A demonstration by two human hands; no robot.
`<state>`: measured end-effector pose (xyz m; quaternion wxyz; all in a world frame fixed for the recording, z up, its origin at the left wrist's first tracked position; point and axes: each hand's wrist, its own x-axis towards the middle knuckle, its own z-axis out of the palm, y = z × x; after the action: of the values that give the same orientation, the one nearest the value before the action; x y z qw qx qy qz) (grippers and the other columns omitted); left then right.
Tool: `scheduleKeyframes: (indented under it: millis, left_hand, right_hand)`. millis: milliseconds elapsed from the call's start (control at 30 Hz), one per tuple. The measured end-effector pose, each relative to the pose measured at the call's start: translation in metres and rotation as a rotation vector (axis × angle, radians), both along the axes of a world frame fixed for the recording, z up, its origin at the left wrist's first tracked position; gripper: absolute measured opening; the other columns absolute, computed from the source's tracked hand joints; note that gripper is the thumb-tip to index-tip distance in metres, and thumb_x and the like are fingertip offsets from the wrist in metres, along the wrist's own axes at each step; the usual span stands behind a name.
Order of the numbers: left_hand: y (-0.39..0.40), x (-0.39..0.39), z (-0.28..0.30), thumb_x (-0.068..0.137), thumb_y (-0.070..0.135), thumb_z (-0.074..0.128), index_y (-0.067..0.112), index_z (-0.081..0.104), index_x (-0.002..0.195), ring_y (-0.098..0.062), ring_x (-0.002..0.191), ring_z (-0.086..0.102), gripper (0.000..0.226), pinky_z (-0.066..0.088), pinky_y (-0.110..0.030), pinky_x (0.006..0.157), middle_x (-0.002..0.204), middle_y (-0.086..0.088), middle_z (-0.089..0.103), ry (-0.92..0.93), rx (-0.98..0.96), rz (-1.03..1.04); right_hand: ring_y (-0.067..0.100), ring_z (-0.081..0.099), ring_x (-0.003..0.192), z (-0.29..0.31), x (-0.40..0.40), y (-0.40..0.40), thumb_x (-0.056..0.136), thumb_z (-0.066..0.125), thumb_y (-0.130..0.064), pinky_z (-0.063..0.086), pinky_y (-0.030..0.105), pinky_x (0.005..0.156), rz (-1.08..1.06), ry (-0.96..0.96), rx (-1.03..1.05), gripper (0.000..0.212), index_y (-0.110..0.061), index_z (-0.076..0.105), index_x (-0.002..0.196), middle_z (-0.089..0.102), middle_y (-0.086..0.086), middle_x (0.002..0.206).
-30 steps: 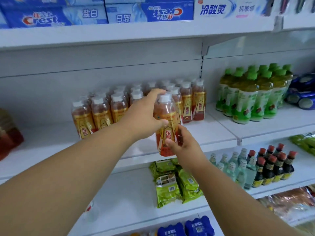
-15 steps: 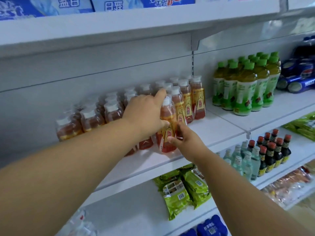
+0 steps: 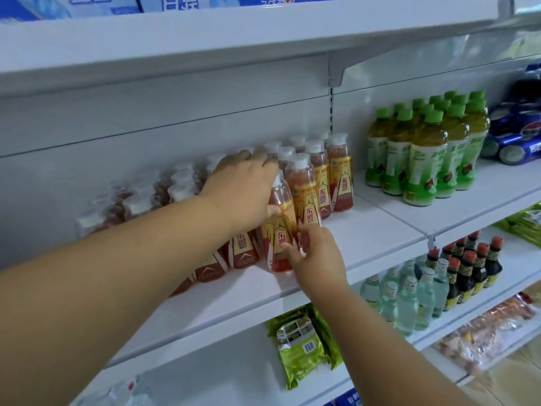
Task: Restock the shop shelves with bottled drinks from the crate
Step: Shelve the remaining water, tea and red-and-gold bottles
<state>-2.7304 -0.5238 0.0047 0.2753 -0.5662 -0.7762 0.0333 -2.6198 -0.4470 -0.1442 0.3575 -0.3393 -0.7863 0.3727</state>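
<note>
A small orange drink bottle (image 3: 279, 241) with a white cap and gold-red label stands on the white middle shelf (image 3: 366, 238), at the front of a row of several like bottles (image 3: 336, 177). My left hand (image 3: 244, 191) grips its upper half from the left, thumb on the label. My right hand (image 3: 317, 259) holds its lower part from the right, fingertips on the label. The crate is out of view.
Green-capped tea bottles (image 3: 424, 159) stand to the right on the same shelf, blue cans (image 3: 518, 133) beyond them. Toothpaste boxes (image 3: 181, 2) lie on the shelf above. Below are green packets (image 3: 298, 344), clear bottles (image 3: 409, 300) and dark sauce bottles (image 3: 471, 268).
The bottle came down from mid-air and back onto the shelf among the row. Both hands moved with it and still hold it. The camera shifted closer and left.
</note>
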Motion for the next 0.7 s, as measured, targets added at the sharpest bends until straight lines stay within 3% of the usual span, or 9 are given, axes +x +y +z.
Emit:
scheduleKeyframes:
  millis: [67, 133, 267, 333, 433, 700]
  left_hand:
    - [0.002, -0.003, 0.013, 0.092, 0.046, 0.065, 0.018, 0.060, 0.116, -0.023, 0.104, 0.055, 0.038, 0.045, -0.037, 0.085, 0.115, -0.003, 0.060, -0.104, -0.015, -0.017]
    - [0.002, -0.009, 0.027, 0.100, 0.031, 0.056, 0.022, 0.066, 0.113, -0.022, 0.102, 0.057, 0.019, 0.046, -0.036, 0.083, 0.112, 0.001, 0.062, -0.235, -0.044, -0.017]
    - [-0.008, -0.016, 0.035, 0.097, 0.004, 0.049, 0.033, 0.061, 0.135, -0.021, 0.122, 0.054, 0.050, 0.044, -0.034, 0.094, 0.139, 0.004, 0.059, -0.349, -0.077, 0.011]
    - [-0.011, -0.021, 0.033, 0.092, -0.003, 0.049, 0.034, 0.056, 0.141, -0.021, 0.129, 0.048, 0.061, 0.043, -0.037, 0.102, 0.145, 0.004, 0.053, -0.328, -0.125, 0.022]
    - [-0.006, -0.029, 0.034, 0.091, -0.005, 0.048, 0.037, 0.049, 0.146, -0.020, 0.128, 0.043, 0.069, 0.043, -0.043, 0.105, 0.143, 0.007, 0.047, -0.316, -0.157, 0.042]
    - [0.009, -0.049, 0.040, 0.086, -0.015, 0.041, 0.043, 0.039, 0.151, -0.023, 0.146, 0.028, 0.087, 0.032, -0.038, 0.112, 0.159, 0.004, 0.038, -0.287, -0.221, 0.105]
  right_hand:
    - [0.007, 0.060, 0.079, 0.000, 0.002, -0.009, 0.093, 0.064, -0.041, 0.054, 0.032, 0.070, -0.034, 0.071, -0.055, 0.015, -0.032, 0.052, 0.090, 0.060, -0.011, 0.087]
    - [0.007, 0.062, 0.071, 0.000, 0.000, -0.017, 0.098, 0.055, -0.041, 0.055, 0.033, 0.065, 0.028, 0.071, -0.098, 0.018, -0.031, 0.050, 0.085, 0.063, -0.008, 0.079]
    - [0.008, 0.059, 0.077, 0.004, -0.005, -0.022, 0.102, 0.047, -0.034, 0.045, 0.025, 0.061, 0.082, 0.023, -0.065, 0.013, -0.027, 0.051, 0.092, 0.060, -0.007, 0.088]
    - [0.011, 0.057, 0.090, 0.001, -0.004, -0.025, 0.102, 0.047, -0.031, 0.050, 0.027, 0.075, 0.087, 0.015, -0.041, 0.009, -0.025, 0.053, 0.104, 0.055, -0.009, 0.099]
    - [0.012, 0.052, 0.108, -0.003, -0.002, -0.033, 0.103, 0.046, -0.030, 0.049, 0.034, 0.098, 0.099, -0.011, 0.015, 0.036, -0.021, 0.048, 0.138, 0.046, -0.008, 0.117]
    - [0.016, 0.048, 0.121, -0.001, -0.024, -0.040, 0.106, 0.042, -0.028, 0.039, 0.026, 0.106, 0.184, -0.074, -0.017, 0.058, -0.017, 0.022, 0.159, 0.036, 0.000, 0.139]
